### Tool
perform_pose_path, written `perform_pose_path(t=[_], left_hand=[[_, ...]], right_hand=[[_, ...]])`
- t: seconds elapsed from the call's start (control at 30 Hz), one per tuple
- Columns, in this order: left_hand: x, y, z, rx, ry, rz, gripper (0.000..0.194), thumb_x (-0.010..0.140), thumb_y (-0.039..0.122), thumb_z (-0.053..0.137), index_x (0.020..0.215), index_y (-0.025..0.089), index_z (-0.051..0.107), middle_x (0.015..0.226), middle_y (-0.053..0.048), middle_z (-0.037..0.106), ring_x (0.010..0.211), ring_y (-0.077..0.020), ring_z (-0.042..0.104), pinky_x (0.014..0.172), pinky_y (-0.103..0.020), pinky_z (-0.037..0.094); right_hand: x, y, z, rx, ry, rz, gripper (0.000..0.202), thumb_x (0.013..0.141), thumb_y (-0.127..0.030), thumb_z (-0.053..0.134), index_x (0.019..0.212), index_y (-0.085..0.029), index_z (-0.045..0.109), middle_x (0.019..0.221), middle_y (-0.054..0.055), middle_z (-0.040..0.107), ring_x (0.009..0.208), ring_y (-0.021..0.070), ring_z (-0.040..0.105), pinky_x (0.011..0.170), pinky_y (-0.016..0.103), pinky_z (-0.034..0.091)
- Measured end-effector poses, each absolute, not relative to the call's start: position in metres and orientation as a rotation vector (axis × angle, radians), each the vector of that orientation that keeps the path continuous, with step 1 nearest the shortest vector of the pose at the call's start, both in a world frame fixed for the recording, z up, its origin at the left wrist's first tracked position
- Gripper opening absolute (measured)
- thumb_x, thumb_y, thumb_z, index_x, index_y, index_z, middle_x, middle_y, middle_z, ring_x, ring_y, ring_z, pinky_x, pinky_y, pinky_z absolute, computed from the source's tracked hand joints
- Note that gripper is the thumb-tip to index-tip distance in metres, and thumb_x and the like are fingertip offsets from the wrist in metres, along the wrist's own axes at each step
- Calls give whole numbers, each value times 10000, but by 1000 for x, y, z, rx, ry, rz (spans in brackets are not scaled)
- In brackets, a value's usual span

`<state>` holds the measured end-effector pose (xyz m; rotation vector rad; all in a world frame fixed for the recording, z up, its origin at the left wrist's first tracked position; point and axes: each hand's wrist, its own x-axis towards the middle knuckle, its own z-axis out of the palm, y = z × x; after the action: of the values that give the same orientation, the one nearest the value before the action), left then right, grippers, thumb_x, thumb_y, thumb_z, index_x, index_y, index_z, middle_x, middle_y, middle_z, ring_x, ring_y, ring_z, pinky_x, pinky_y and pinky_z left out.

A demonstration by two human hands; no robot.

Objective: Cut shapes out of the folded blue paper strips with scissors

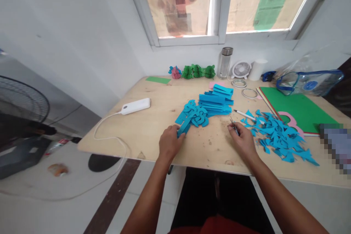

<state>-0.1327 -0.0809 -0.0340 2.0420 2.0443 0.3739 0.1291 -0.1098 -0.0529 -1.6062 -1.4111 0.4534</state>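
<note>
My left hand (170,142) rests at the near end of a pile of blue cut-out paper shapes (195,113). Its thumb and fingers close around a blue paper piece (183,128) there. In my right hand (243,142) are small scissors (233,125), their thin metal blades pointing away from me; the handles are mostly hidden by the fingers. Behind the cut-outs lies a stack of folded blue paper strips (215,100). Blue paper scraps (282,135) are scattered to the right of my right hand, and a white pen (245,114) lies partly under them.
A white power bank (136,106) with a cable lies left on the wooden table (153,131). Along the wall stand paper ornaments (197,71), a glass bottle (225,63) and a small fan (241,69). Tape rolls (249,93), green sheets (301,108) and a clear pouch (320,83) are at right.
</note>
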Motion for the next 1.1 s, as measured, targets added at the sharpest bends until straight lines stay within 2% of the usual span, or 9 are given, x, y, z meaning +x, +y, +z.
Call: perform_pose_path(t=[0.13,0.23,0.43,0.67,0.8,0.93,1.03,1.1], left_hand=[[-136,-77,-31,1946,2058,303,379,798,335,568,1135,164,552,1041,-100,643,985,-246,597,795,-326,446],[-144,-78,-30,1928,2052,273,400,784,335,574,1137,149,557,1008,-105,646,962,-246,614,774,-320,452],[-168,-92,-33,1902,2048,278,306,743,330,598,1008,176,595,946,-77,651,906,-239,629,745,-317,460],[-167,-108,-35,1938,2012,358,211,721,246,573,919,170,571,976,-92,631,922,-240,604,810,-354,464],[-149,-117,-32,1871,1900,492,208,714,227,569,917,182,555,969,-72,648,932,-238,607,809,-364,474],[-114,-108,-27,1813,1650,703,227,726,242,590,947,215,546,971,-19,661,931,-194,616,845,-336,476],[-80,-89,-26,1815,1498,861,293,706,230,632,979,198,533,1020,-44,651,957,-186,608,872,-319,468],[-58,-76,-26,1804,1429,907,304,703,236,648,977,184,528,1019,-65,649,950,-187,606,863,-316,469]], right_hand=[[124,-112,-62,-1621,-1443,485,280,809,-406,491,778,-175,646,616,18,601,563,171,518,531,271,381],[123,-114,-65,-1627,-1455,487,279,815,-404,489,798,-179,653,656,36,636,598,189,550,547,278,399],[122,-116,-63,-1639,-1465,471,264,809,-396,493,805,-190,659,673,41,657,638,206,587,553,279,407],[123,-116,-66,-1636,-1500,466,261,814,-398,489,807,-197,654,644,38,640,621,209,584,538,278,396],[123,-116,-66,-1621,-1478,490,261,814,-398,494,791,-192,653,622,27,617,596,194,555,524,273,382],[121,-112,-65,-1579,-1374,538,282,814,-419,504,775,-177,644,576,0,546,549,162,486,513,267,361],[117,-102,-61,-1503,-1243,630,310,809,-448,522,775,-166,645,547,-22,495,508,135,431,479,253,328],[117,-90,-57,-1436,-1111,696,343,803,-487,519,707,-172,618,499,-38,450,462,121,396,445,247,290]])
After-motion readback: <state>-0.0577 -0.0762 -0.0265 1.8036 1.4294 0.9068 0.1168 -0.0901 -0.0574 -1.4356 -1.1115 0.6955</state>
